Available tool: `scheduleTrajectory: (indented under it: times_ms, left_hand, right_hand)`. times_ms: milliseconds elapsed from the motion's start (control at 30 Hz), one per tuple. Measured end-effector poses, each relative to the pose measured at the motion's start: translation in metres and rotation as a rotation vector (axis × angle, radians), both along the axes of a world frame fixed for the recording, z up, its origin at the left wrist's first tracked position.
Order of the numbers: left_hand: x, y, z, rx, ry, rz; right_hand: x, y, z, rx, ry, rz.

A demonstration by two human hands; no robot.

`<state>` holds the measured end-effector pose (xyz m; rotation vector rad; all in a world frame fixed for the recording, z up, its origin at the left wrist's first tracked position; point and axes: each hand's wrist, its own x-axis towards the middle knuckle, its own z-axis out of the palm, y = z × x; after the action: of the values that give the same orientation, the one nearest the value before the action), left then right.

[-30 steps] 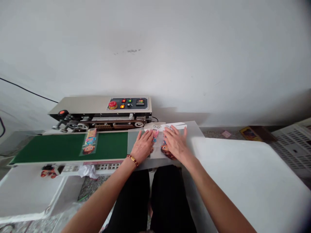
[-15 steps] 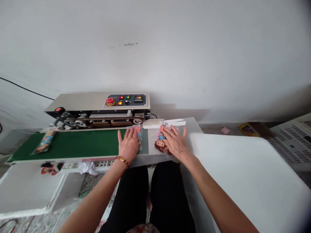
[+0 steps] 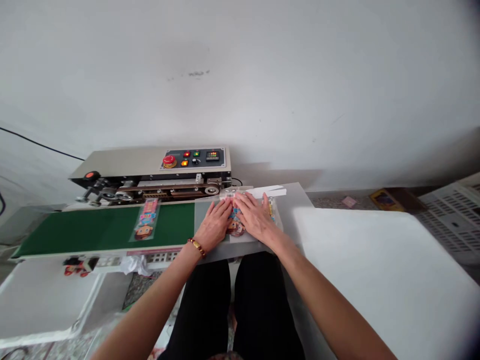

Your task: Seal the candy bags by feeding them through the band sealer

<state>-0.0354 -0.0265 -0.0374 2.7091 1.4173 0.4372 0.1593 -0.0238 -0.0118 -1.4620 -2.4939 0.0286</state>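
Observation:
My left hand [image 3: 215, 224] lies palm down with its fingers stretched out, the fingertips on a clear packet with a cartoon figure [image 3: 235, 227]. Beside it, my right hand [image 3: 256, 216] rests flat on the right part of that packet, fingers extended. Most of the packet's upper face is covered by the fingers. Part of another clear packet [image 3: 272, 206] shows past my right fingers. On the green conveyor belt [image 3: 93, 225] lies a cartoon packet [image 3: 145, 222], in front of the band sealer [image 3: 120, 162] and apart from both hands.
White strips [image 3: 268, 191] sit at the back of the grey feed plate [image 3: 296, 200]. A white table surface [image 3: 360, 250] extends to the right. Below the belt's left end stands a white bin [image 3: 48, 295]. Crates [image 3: 450, 215] stand at far right.
My left hand has left one packet, which has travelled left along the belt. The packet seen earlier at the belt's left end is gone. My right hand's packet has slid left to my left hand.

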Motion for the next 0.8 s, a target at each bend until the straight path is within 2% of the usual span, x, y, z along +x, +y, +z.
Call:
scheduleTrajectory:
  times_ms: [167,400,567,667,733,800]
  left_hand:
    - [-0.008,-0.003,-0.004,0.006,0.022,0.067]
    - [-0.025,0.005,0.0,-0.018,0.04,0.038]
    - [-0.079,0.003,-0.003,-0.004,0.058,0.068]
    - [-0.104,-0.003,0.002,0.062,0.091,0.183]
    - [-0.1,-0.006,0.008,0.123,0.09,0.231]
    - [-0.078,-0.007,0.011,0.131,0.062,0.148]
  right_hand:
    - [0.021,-0.008,-0.006,-0.016,-0.061,-0.027]
    - [0.024,-0.009,0.0,-0.043,-0.086,-0.03]
    - [0.012,-0.002,0.0,-0.019,-0.065,0.046]
    - [-0.004,0.008,-0.001,-0.023,-0.046,0.11]
    - [-0.014,0.014,0.001,-0.041,-0.025,0.131]
    - [-0.016,0.016,0.004,-0.058,0.003,0.134]
